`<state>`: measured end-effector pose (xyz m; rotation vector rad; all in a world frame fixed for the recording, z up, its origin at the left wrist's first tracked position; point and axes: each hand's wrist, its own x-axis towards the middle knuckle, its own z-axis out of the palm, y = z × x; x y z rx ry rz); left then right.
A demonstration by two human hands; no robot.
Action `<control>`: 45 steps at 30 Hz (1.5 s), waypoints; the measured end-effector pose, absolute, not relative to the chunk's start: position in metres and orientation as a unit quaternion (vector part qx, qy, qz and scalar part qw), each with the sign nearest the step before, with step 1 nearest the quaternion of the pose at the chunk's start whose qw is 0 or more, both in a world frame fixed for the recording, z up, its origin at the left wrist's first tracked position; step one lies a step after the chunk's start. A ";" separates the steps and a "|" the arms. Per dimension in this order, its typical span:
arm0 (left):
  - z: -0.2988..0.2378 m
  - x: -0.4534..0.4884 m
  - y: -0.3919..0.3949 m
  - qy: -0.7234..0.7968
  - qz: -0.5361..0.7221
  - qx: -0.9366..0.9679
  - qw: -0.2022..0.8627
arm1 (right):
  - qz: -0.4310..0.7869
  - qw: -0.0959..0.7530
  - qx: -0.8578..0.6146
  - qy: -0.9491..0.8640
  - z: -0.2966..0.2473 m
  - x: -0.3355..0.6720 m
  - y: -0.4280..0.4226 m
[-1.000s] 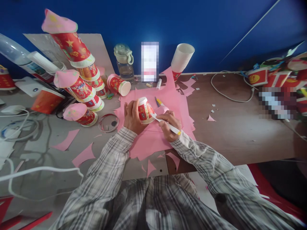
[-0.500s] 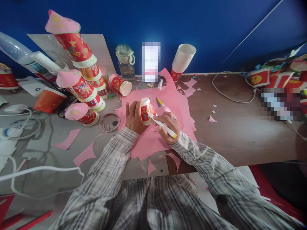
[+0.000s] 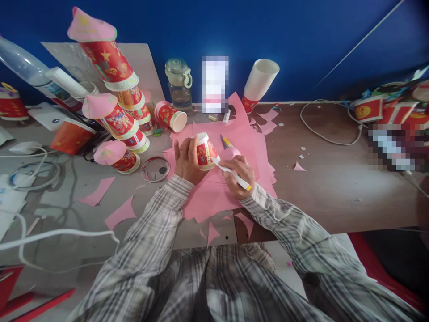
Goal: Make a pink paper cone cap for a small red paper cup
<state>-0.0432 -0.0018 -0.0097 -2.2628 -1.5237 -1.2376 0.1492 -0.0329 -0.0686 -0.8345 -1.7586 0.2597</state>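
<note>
- The left hand point(image 3: 187, 162) wraps around a red printed paper cup point(image 3: 205, 152) and holds it tipped on its side over the pink paper sheets point(image 3: 214, 197), with the rim towards the other hand so the tool can reach it.
- The right hand point(image 3: 238, 176) is closed around a white pen-like stick with a yellow end point(image 3: 233, 174); its tip touches the cup's rim.
- A yellow-handled tool point(image 3: 226, 141) lies on the pink paper just beyond the hands.
- Pink-capped cups point(image 3: 110, 116) stand stacked at the left, clear of the working spot.
- A stack of plain white cups point(image 3: 259, 80) and a water bottle point(image 3: 179, 85) stand near the blue wall.
</note>
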 end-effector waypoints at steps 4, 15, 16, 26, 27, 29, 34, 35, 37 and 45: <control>-0.008 -0.047 0.000 -0.526 -0.424 -0.736 0.058 | 0.123 0.540 -0.387 -0.737 -0.068 0.152 -0.034; -0.009 -0.045 0.000 -0.520 -0.425 -0.737 0.073 | 0.144 0.537 -0.313 -0.770 -0.073 0.151 -0.031; -0.009 -0.044 0.000 -0.519 -0.423 -0.739 0.076 | 0.143 0.536 -0.307 -0.774 -0.073 0.150 -0.031; -0.009 -0.040 -0.003 -0.512 -0.400 -0.754 0.099 | 0.137 0.516 -0.315 -0.785 -0.079 0.148 -0.028; -0.009 -0.040 -0.003 -0.511 -0.399 -0.755 0.100 | 0.129 0.520 -0.313 -0.785 -0.080 0.147 -0.028; -0.008 -0.040 -0.003 -0.512 -0.397 -0.754 0.105 | 0.112 0.517 -0.319 -0.786 -0.081 0.147 -0.027; -0.009 -0.042 -0.001 -0.523 -0.405 -0.740 0.122 | 0.064 0.530 -0.311 -0.786 -0.079 0.148 -0.029; -0.009 -0.044 -0.001 -0.526 -0.406 -0.738 0.120 | 0.057 0.535 -0.311 -0.783 -0.079 0.148 -0.029; -0.009 -0.046 0.000 -0.531 -0.409 -0.734 0.110 | 0.047 0.536 -0.329 -0.776 -0.078 0.147 -0.030; -0.005 -0.048 0.001 -0.544 -0.419 -0.720 0.096 | 0.053 0.535 -0.370 -0.758 -0.078 0.152 -0.031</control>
